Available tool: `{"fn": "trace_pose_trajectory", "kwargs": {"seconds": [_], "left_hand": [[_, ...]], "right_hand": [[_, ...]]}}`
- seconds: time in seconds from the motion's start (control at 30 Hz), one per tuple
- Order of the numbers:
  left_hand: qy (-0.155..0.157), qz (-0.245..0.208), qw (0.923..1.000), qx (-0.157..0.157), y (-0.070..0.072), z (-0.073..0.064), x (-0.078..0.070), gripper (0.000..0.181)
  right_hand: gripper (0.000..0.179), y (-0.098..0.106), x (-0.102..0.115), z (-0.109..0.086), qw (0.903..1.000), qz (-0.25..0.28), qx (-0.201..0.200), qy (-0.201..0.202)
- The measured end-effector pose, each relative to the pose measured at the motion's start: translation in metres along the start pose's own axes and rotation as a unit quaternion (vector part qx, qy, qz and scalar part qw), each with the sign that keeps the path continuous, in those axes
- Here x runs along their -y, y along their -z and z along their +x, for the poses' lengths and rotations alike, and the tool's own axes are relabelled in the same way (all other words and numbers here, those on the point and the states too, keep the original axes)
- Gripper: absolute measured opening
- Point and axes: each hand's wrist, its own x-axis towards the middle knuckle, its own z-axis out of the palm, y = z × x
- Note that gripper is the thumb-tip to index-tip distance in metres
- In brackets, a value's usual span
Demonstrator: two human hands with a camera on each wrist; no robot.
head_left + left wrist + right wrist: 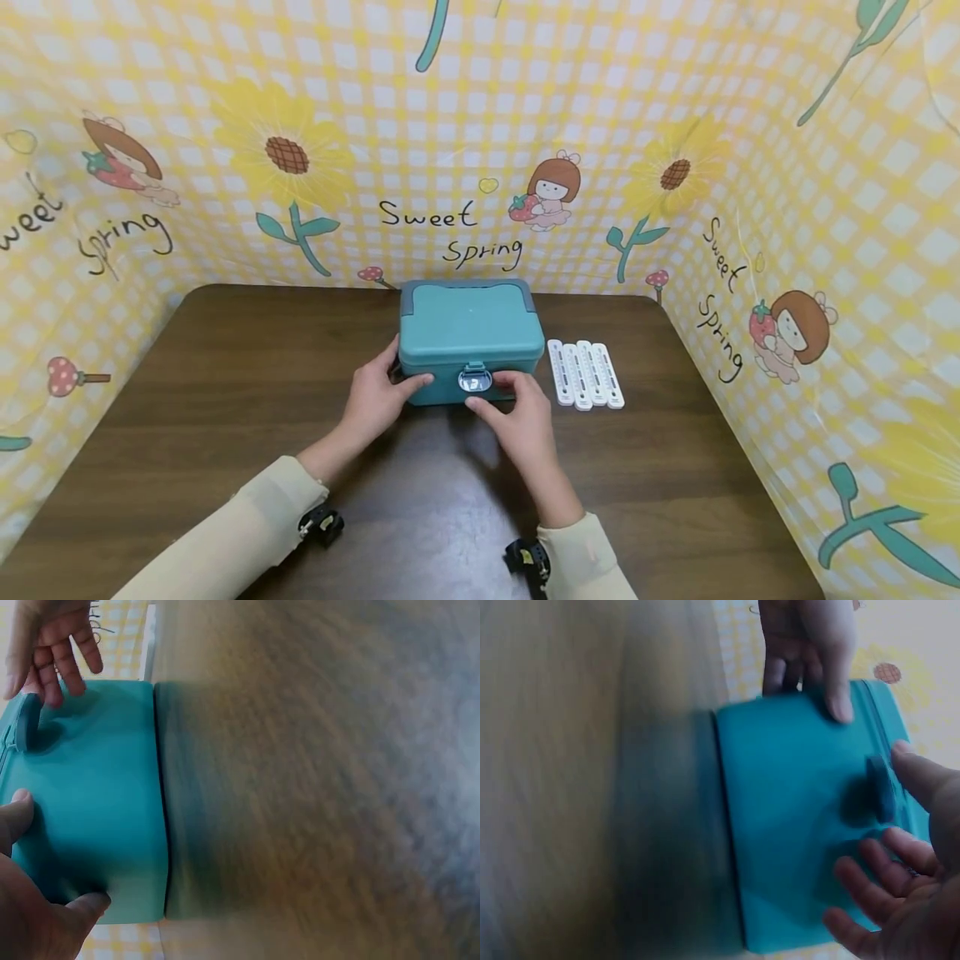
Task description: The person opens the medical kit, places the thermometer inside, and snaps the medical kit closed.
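Note:
A teal lidded box [471, 325] with a darker handle at the back of its lid stands on the table, lid down. My left hand [375, 390] grips its left front corner, the thumb on the front face and the fingers round the left side. On the front, a round clear latch [475, 381] sticks out from the face. My right hand [525, 421] is at this latch, thumb and fingers spread on either side of it. In the right wrist view its fingers [866, 889] are loosely bent, and the thumb tip lies close to the latch's upper edge.
Several slim white strips [585, 375] with small windows lie side by side just right of the box. The brown wooden table [247, 375] is bordered by a yellow checked cloth wall [390, 150] at the back and sides.

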Motion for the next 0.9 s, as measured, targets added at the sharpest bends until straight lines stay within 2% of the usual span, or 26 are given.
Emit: {"fn": "trace_pose_trajectory", "kwargs": {"seconds": [0.13, 0.4, 0.5, 0.7, 0.9], "left_hand": [[0.011, -0.004, 0.9999, 0.013, 0.003, 0.000, -0.001, 0.091], [0.008, -0.008, 0.9996, 0.025, 0.006, 0.001, 0.002, 0.087], [0.006, -0.011, 0.9995, 0.030, 0.007, 0.001, 0.002, 0.085], [0.002, 0.001, 0.9990, 0.045, 0.011, 0.004, 0.002, 0.086], [-0.010, 0.023, 0.9987, 0.044, 0.022, 0.005, 0.006, 0.090]], "right_hand": [[0.047, 0.016, -0.006, 0.005, 0.9989, -0.038, 0.022, 0.016], [0.037, 0.052, -0.021, 0.015, 0.9945, -0.082, 0.054, 0.036], [0.034, 0.067, -0.027, 0.019, 0.9909, -0.105, 0.063, 0.056], [0.035, 0.090, -0.044, 0.030, 0.9824, -0.143, 0.048, 0.111], [0.047, 0.098, -0.056, 0.043, 0.9789, -0.140, 0.039, 0.144]]}}
